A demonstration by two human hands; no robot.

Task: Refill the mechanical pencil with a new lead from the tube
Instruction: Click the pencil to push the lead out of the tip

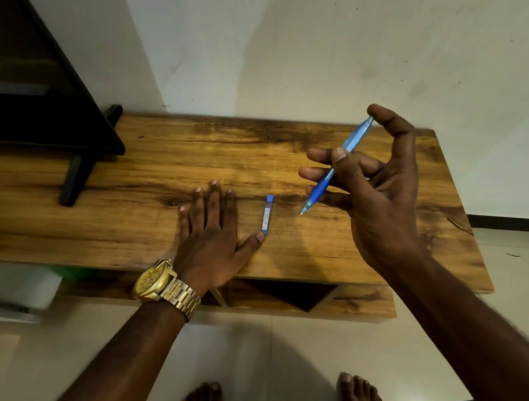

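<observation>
A blue mechanical pencil [337,168] is held in my right hand [379,189], raised above the wooden table [147,170]. Its tip points down and left, and my index finger rests on its top end. A small lead tube [266,215], white with blue ends, lies flat on the table between my hands. My left hand [212,232] lies flat, palm down, with fingers spread. Its thumb tip touches the near end of the tube.
A dark television on black feet [75,174] stands at the table's left back. A white wall rises behind the table. Its front edge runs under my left wrist, with open shelf compartments [292,296] below. My bare feet stand on the tiled floor.
</observation>
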